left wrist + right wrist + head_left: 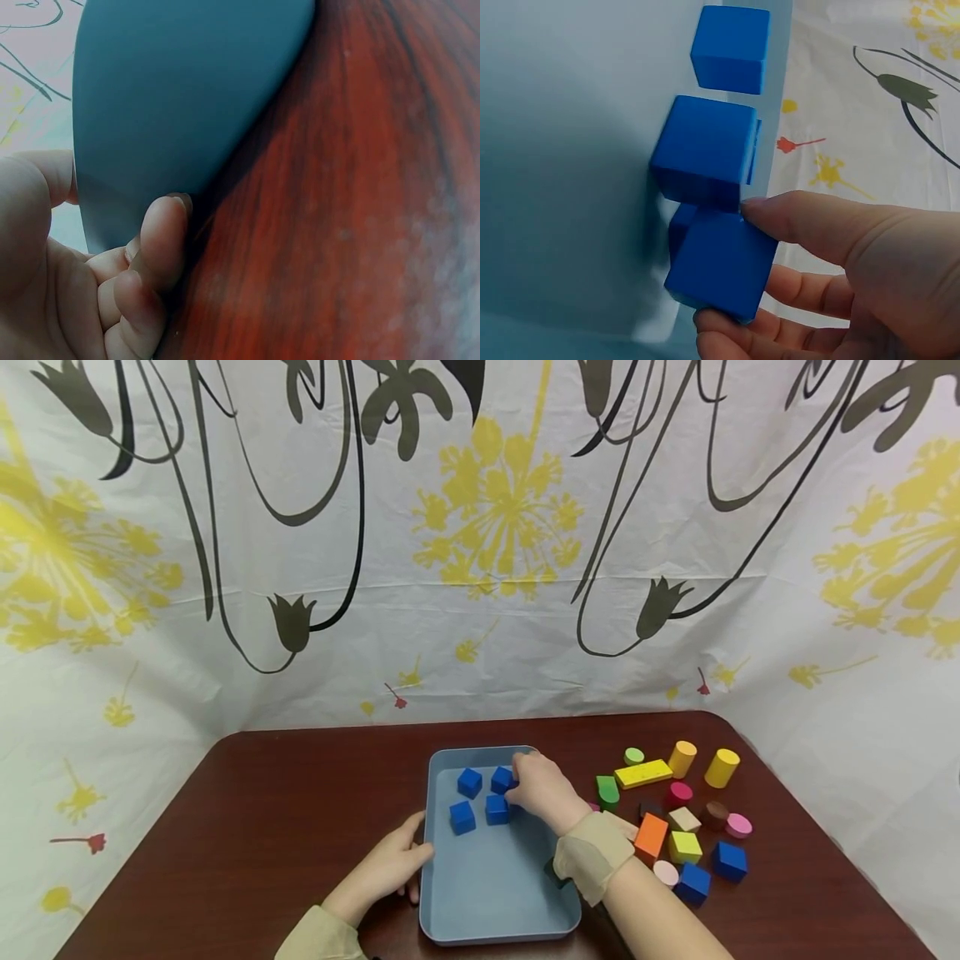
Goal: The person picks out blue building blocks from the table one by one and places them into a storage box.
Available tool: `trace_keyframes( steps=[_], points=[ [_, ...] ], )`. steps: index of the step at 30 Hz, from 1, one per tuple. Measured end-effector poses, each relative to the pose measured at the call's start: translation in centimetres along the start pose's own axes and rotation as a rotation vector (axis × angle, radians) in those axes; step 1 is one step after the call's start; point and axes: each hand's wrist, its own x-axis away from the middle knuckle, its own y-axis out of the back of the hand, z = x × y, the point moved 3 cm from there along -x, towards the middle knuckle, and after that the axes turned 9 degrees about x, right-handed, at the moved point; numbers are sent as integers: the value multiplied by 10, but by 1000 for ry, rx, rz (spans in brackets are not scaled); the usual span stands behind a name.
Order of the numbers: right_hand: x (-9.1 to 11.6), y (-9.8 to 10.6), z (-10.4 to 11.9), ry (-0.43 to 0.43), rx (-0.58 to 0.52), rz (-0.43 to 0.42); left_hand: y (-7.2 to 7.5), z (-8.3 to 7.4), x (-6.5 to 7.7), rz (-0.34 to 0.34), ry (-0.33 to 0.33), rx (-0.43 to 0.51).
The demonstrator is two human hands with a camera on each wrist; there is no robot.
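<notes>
Head view: the left hand (386, 860) is gripping the left wall of the tray (498, 902), its thumb reaching over the rim and its other fingers pressing from outside. The right hand (546, 789) is reaching over the tray's right side, its fingers curling narrowly about a blue cube (724, 262) and pinching it; whether that cube is touching the tray floor, the views are not telling. In the right wrist view, part of a cube (677, 232) is showing behind the held one.

Three cubes are standing in the tray by the right fingers: one (497, 810) just toward the person, one (470, 782) to the left, and one (462, 817) to the left and nearer the person.

On the desk (322, 802), a pile is lying right of the right fingers. Its green block (608, 792) is sitting nearest to them. An orange block (650, 839) and two blue blocks (692, 883) (730, 861) are lying right and closer to the person, while a yellow bar (642, 774) and two yellow cylinders (682, 760) (722, 768) are resting farther right. Beyond all the fingers, a flowered cloth (480, 677) is hanging behind the desk.
</notes>
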Motion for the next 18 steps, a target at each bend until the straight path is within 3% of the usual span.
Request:
trace_keyframes(
  steps=[8, 18],
  points=[
    [0, -4, -1, -9, 20, -6, 0, -1, 0, 4, -16, 1],
    [0, -13, 0, 60, 66, -37, 0, 0, -1, 8, -11, 8]
  ],
)
